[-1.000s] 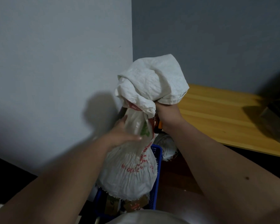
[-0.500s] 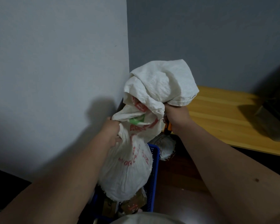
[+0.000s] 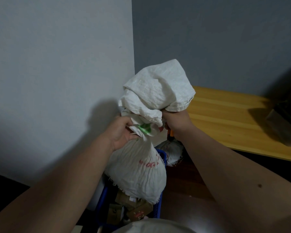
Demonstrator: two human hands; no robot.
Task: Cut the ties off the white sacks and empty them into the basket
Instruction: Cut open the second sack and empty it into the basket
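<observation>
- White woven sack point(image 3: 141, 172): held upside down over the blue plastic basket point(image 3: 158, 206), frayed open mouth pointing down, just above the items already in the basket. Red print on the bulging lower part; a green mark near the twisted waist.
- Upper part of the sack is bunched and crumpled into a loose ball above the hands; lower part is rounded, so by my reading some contents remain inside.
- Left hand point(image 3: 123, 132): fingers curled round the twisted waist of the sack, gripping the fabric.
- Right hand point(image 3: 175, 120): clenched on the bunched upper fabric; an orange object point(image 3: 170, 132), possibly the cutter handle, shows just below the fist. Cannot tell exactly what it is.
- Basket contents: brown packets with red marks point(image 3: 138, 211) lie under the sack mouth.
- Risk 1: the twist at the waist may block the contents; a hard shake to free them could throw packets past the basket's rim onto the floor.
- Risk 2: the mouth sits toward the right rim, so a sudden release may spill over that side.
- Risk 3: if the orange item is a blade, gripping fabric with it in the same fist could nick the sack or fingers.
- Second white sack point(image 3: 170, 152): on the floor just beyond the basket, beside a wooden table point(image 3: 233, 123).
</observation>
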